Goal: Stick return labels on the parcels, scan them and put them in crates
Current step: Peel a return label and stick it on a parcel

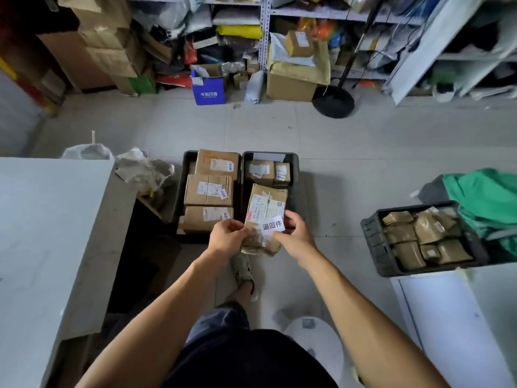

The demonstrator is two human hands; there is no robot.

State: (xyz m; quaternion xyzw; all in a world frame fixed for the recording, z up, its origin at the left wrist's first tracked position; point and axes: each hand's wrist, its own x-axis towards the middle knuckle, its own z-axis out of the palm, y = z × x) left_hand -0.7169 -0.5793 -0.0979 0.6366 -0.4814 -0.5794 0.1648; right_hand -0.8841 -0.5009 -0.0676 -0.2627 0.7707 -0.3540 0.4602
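At the far left a pale, smooth tabletop (42,219) runs along the edge, with crumpled plastic bags (142,169) bunched past its far corner. On the grey tiled floor (349,169) stand two black plastic crates side by side, touching: the left crate (187,163) holds three rectangular cardboard boxes (208,190) laid in a row from far to near, each taped and bearing white labels; the right crate (292,161) holds two small boxes (260,170) at its far end and a flat brown parcel (267,204) tilted nearer. In front of the crates, the left hand (226,236) grips the left edge of a crinkled brown paper parcel (256,242) held in the air, fingers curled around it, while the right hand (293,233) curls on its right side, thumb pressing a white rectangular return label (273,226) (printed with three black characters) onto the parcel's top face. Farther right, a third black crate (372,242) with a ribbed wall sits on a white surface (447,317), packed with roughly eight brown paper-wrapped parcels (425,236); green fabric (486,197) lies bunched just behind it. Metal shelving (321,12) crammed with boxes and bags lines the back.
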